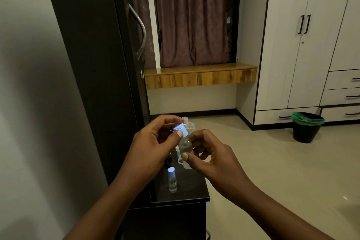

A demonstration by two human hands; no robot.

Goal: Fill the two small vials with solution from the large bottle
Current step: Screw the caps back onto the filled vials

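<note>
My right hand grips a small clear vial upright above the dark table. My left hand pinches the blue cap on that vial's top. Behind the held vial stands the large clear bottle, its neck open, mostly hidden by the vial and my fingers. A second small vial with a blue cap stands upright on the table, nearer to me and apart from both hands.
A tall dark cabinet with a metal handle rises at the left, right behind the table. A black bin with a green liner sits on the floor at the right, by the white wardrobe. A wooden shelf hangs under the curtain.
</note>
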